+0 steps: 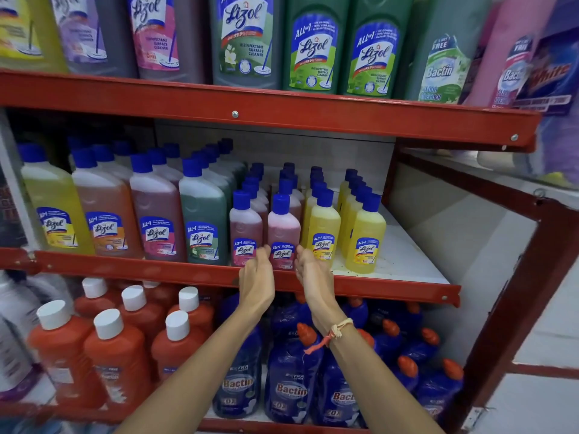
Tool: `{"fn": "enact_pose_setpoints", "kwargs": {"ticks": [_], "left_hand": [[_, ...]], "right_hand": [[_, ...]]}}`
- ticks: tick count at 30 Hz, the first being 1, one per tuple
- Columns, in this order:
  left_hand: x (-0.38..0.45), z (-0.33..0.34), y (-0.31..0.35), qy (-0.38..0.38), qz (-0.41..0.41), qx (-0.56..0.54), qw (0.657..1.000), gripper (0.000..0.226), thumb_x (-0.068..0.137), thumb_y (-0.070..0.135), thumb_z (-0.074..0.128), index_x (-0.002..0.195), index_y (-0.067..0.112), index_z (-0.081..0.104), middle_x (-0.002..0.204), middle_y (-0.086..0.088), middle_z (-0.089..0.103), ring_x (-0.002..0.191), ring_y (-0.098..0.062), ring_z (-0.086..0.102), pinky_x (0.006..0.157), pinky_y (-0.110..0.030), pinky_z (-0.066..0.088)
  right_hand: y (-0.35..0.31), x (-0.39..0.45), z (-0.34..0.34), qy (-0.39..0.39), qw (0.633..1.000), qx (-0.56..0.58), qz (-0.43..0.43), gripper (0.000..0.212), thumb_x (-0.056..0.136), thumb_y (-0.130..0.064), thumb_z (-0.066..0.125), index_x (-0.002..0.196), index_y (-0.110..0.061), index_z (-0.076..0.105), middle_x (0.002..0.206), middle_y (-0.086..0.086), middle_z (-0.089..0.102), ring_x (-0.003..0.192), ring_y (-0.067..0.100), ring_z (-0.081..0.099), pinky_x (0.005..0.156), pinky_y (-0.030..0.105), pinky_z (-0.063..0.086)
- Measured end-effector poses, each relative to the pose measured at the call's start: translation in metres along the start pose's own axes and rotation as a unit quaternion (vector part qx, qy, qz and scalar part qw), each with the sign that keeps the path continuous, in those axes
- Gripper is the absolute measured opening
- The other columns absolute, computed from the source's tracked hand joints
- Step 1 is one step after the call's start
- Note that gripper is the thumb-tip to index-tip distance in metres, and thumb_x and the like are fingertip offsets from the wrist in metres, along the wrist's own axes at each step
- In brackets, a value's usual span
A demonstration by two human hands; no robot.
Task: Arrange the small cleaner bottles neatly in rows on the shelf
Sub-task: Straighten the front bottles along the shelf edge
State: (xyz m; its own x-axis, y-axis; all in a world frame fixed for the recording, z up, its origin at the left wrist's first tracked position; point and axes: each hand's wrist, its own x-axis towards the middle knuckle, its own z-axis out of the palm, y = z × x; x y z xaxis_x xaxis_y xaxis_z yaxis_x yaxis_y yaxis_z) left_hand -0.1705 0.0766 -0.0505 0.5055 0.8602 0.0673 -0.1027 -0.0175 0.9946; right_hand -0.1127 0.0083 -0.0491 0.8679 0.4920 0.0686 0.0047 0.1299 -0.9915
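My forearms reach up; my left hand and right hand flank, fingers loose, the front pink bottle at the shelf's front edge. I'd square it gently, label outward.

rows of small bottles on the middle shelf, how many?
4: two pink rows between the hands' fingertips and left, two yellow rows to the right. Bottles behind each front one are partly hidden.

Large Lizol bottles line the top tier, with Bactin floor cleaner at their right. Beside the small ones stand mid-size bottles — yellow, orange, pink, green. Below, orange bottles with white caps sit left of blue Bactin bottles — orange-capped.
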Motion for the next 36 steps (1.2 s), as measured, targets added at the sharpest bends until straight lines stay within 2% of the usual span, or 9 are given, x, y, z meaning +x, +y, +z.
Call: {"fn": "enact_pose_setpoints", "kwargs": {"ticks": [2,4,10,14,17,20,23,32,36], "left_hand": [[0.000,-0.001,0.000,-0.012,0.002,-0.001,1.000,0.064,0.074,0.054,0.028,0.105,0.015,0.068,0.119,-0.013,0.068,0.125,-0.030,0.054,0.113,-0.047,0.035],[0.000,-0.003,-0.002,-0.025,0.008,-0.001,1.000,0.059,0.076,0.053,0.027,0.106,0.023,0.068,0.121,-0.011,0.068,0.126,-0.029,0.054,0.114,-0.047,0.035],[0.001,-0.006,-0.011,-0.027,0.032,0.033,0.999,0.072,0.080,0.060,0.025,0.127,0.017,0.059,0.130,-0.013,0.063,0.128,-0.029,0.052,0.115,-0.049,0.034],[0.002,-0.005,-0.014,-0.026,0.044,0.046,0.998,0.070,0.080,0.062,0.025,0.121,0.019,0.063,0.116,-0.007,0.070,0.123,-0.027,0.056,0.112,-0.048,0.037],[0.005,-0.004,-0.013,-0.031,0.047,0.051,0.997,0.062,0.083,0.061,0.025,0.110,0.026,0.068,0.118,-0.011,0.067,0.123,-0.027,0.056,0.112,-0.049,0.037],[0.010,-0.007,-0.013,-0.029,0.048,0.067,0.996,0.074,0.084,0.063,0.022,0.129,0.016,0.058,0.136,-0.008,0.060,0.130,-0.026,0.052,0.115,-0.048,0.034],[0.013,-0.010,-0.015,-0.023,0.044,0.054,0.997,0.067,0.092,0.056,0.025,0.130,0.011,0.056,0.139,-0.009,0.058,0.130,-0.023,0.052,0.116,-0.045,0.035],[0.014,-0.010,-0.009,-0.039,0.019,0.071,0.997,0.066,0.094,0.054,0.021,0.131,0.011,0.055,0.141,-0.007,0.055,0.131,-0.023,0.051,0.117,-0.045,0.031],[0.012,-0.011,-0.004,-0.039,0.010,0.092,0.995,0.066,0.094,0.054,0.018,0.130,0.014,0.056,0.140,-0.005,0.057,0.130,-0.022,0.051,0.118,-0.043,0.029]], "right_hand": [[-0.001,0.001,0.001,0.002,1.000,-0.013,0.013,0.035,0.079,-0.043,0.050,0.070,-0.017,0.072,0.082,-0.003,0.073,0.107,0.023,0.064,0.101,0.049,0.047],[-0.002,0.001,0.000,0.003,1.000,-0.026,0.017,0.036,0.081,-0.044,0.051,0.058,-0.022,0.067,0.070,-0.008,0.069,0.094,0.019,0.069,0.095,0.043,0.050],[-0.004,0.002,-0.008,-0.036,0.998,-0.040,0.024,0.033,0.091,-0.039,0.044,0.079,-0.020,0.069,0.070,-0.019,0.065,0.073,-0.001,0.062,0.081,0.025,0.048],[-0.010,0.003,-0.014,-0.059,0.997,-0.053,0.024,0.045,0.092,-0.039,0.042,0.107,0.001,0.057,0.107,-0.012,0.066,0.099,0.008,0.065,0.099,0.038,0.047],[-0.012,0.004,-0.017,-0.060,0.996,-0.062,0.018,0.054,0.092,-0.041,0.042,0.114,0.006,0.055,0.119,0.004,0.066,0.107,0.016,0.064,0.098,0.039,0.047],[-0.012,0.004,-0.018,-0.056,0.996,-0.074,0.001,0.059,0.089,-0.043,0.041,0.115,0.010,0.053,0.121,0.016,0.065,0.116,0.028,0.060,0.103,0.050,0.043],[-0.011,0.005,-0.019,-0.061,0.995,-0.077,-0.001,0.058,0.090,-0.042,0.041,0.114,0.010,0.054,0.120,0.017,0.065,0.116,0.029,0.059,0.103,0.051,0.043],[-0.010,0.006,-0.017,-0.069,0.995,-0.066,0.010,0.037,0.087,-0.040,0.045,0.094,-0.007,0.059,0.101,-0.012,0.066,0.085,0.006,0.066,0.094,0.039,0.050],[-0.015,0.002,-0.015,-0.037,0.997,-0.067,0.005,0.053,0.082,-0.040,0.046,0.103,0.007,0.060,0.106,0.016,0.069,0.106,0.026,0.064,0.096,0.049,0.048]]}}
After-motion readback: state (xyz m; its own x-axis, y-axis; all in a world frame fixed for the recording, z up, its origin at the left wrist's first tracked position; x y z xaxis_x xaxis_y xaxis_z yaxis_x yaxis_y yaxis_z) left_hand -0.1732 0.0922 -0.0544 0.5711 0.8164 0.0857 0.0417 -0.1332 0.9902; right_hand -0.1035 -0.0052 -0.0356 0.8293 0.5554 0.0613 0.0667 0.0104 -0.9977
